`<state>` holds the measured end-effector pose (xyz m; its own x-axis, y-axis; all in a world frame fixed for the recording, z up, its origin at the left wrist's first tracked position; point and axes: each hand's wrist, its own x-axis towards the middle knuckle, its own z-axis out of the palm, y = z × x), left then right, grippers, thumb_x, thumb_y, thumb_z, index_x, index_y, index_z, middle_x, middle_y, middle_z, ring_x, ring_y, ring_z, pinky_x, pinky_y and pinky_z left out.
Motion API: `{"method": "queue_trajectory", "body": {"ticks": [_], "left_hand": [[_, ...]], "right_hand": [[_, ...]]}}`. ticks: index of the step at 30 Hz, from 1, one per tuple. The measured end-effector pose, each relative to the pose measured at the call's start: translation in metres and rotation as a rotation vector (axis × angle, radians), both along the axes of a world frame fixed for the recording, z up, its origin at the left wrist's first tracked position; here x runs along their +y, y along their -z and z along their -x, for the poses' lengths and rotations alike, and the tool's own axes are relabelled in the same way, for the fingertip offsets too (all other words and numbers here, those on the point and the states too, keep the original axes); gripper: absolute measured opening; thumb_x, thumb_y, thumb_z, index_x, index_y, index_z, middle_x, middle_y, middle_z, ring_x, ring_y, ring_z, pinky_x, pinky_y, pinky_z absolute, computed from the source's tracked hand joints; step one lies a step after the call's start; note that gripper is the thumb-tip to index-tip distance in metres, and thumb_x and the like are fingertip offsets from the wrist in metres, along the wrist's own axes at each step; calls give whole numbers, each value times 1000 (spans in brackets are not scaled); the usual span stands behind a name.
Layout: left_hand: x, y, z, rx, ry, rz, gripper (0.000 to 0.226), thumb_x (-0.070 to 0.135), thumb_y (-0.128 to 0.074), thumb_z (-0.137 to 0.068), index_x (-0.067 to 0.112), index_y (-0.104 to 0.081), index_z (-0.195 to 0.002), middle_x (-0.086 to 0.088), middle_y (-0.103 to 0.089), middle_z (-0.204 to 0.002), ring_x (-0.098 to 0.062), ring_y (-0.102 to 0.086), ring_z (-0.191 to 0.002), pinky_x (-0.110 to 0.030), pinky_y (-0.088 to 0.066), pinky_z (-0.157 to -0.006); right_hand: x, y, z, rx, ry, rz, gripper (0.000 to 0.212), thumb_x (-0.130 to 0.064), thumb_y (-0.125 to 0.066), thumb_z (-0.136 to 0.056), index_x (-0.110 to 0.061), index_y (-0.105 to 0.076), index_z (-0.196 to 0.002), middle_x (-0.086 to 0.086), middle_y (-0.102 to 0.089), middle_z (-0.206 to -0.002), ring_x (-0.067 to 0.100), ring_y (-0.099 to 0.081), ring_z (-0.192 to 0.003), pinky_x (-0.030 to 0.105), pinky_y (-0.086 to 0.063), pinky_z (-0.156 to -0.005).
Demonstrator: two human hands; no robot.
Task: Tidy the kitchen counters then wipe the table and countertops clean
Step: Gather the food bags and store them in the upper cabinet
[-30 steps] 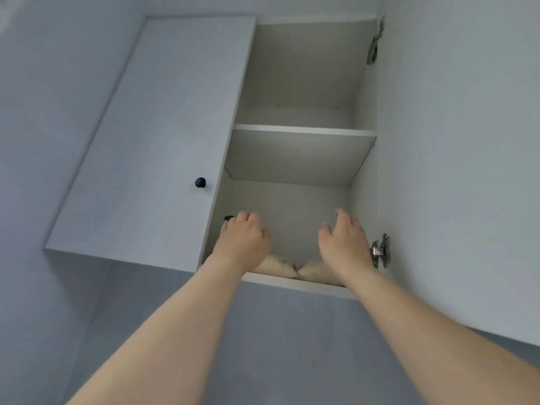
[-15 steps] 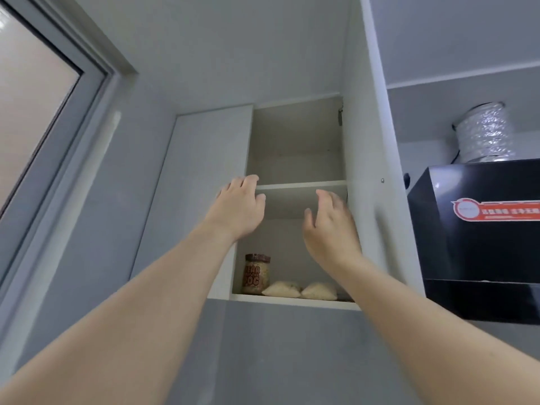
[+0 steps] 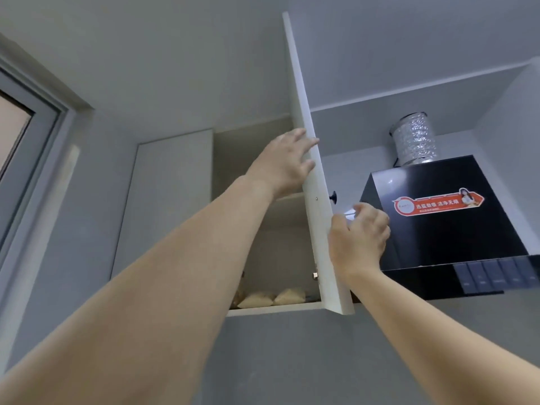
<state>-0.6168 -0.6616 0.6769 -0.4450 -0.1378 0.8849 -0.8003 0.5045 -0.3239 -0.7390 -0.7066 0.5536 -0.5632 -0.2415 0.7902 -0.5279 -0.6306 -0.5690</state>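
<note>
White wall cupboard (image 3: 175, 200), flat-fronted and matt, hangs high on the grey wall, its right-hand door (image 3: 318, 206) swung out so that the thin slab is seen almost edge-on, a long pale strip running from the ceiling down to the cupboard's bottom edge. The left hand (image 3: 285, 165) is raised on a fully stretched forearm, its fingers straight and spread, and lies flat against the inner face of that door, with the fingertips reaching the door's front edge. The right hand (image 3: 358, 238) is lifted lower down on the door's outer side, wrist bent back, fingers loosely curled near the edge below the small round black knob (image 3: 333, 196); whether it touches the door or grips anything cannot be told. Inside the open compartment a smooth white shelf (image 3: 287, 197) crosses the middle, and on the cupboard floor lie two soft, plump beige packets (image 3: 273, 298) side by side, with a brownish thing at their left mostly hidden by the left arm. A small metal hinge (image 3: 315, 275) shows on the door's inner face. To the right hangs a glossy black angular range hood (image 3: 438, 229) bearing a red sticker (image 3: 438, 201), topped by a crinkled silver foil duct (image 3: 413, 138). A grey window frame (image 3: 38, 159) stands at the left.
</note>
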Motion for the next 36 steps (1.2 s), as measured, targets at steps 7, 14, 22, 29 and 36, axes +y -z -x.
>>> {"method": "queue_trajectory", "body": {"ticks": [7, 14, 22, 29, 36], "left_hand": [[-37, 24, 15, -83, -181, 16, 52, 43, -37, -103, 28, -29, -152, -1, -11, -164, -21, -5, -151, -42, -5, -122], [-68, 31, -41, 47, -135, 108, 47, 53, -40, -97, 31, -42, -138, -1, -30, -154, -23, -20, -146, -46, -16, -119], [-107, 57, -114, 158, -222, 149, 48, 37, -30, -103, 28, -31, -150, 5, -27, -157, -18, -18, -147, -46, -7, -122], [-157, 69, -152, 274, -290, 182, 51, 29, -23, -103, 26, -20, -155, 6, -20, -161, -13, -9, -149, -44, 5, -121], [-203, 92, -181, 363, -218, -133, 61, 29, -29, -103, 29, 0, -156, 9, 12, -163, -13, 2, -150, -34, -2, -120]], "right_hand": [[-38, 0, -2, -45, -579, -375, 45, -39, -21, -94, -13, -48, -118, 7, -50, -122, 28, -46, -113, 46, -37, -104], [-67, 4, -45, 107, -749, -369, 61, -64, -19, -91, -28, -36, -136, -11, -33, -125, 14, -38, -112, 39, -32, -106], [-122, -3, -89, 447, -473, -254, 63, -47, -18, -102, -19, 4, -154, -6, 8, -162, 11, 7, -148, 41, -1, -121], [-196, 3, -98, 519, -91, -189, 61, -49, -18, -100, -22, -9, -154, 2, -2, -162, 18, -1, -148, 47, -9, -119], [-252, 13, -106, 641, 91, -155, 61, -47, -17, -100, -23, -3, -155, 2, -1, -162, 24, -1, -148, 47, -7, -119]]}}
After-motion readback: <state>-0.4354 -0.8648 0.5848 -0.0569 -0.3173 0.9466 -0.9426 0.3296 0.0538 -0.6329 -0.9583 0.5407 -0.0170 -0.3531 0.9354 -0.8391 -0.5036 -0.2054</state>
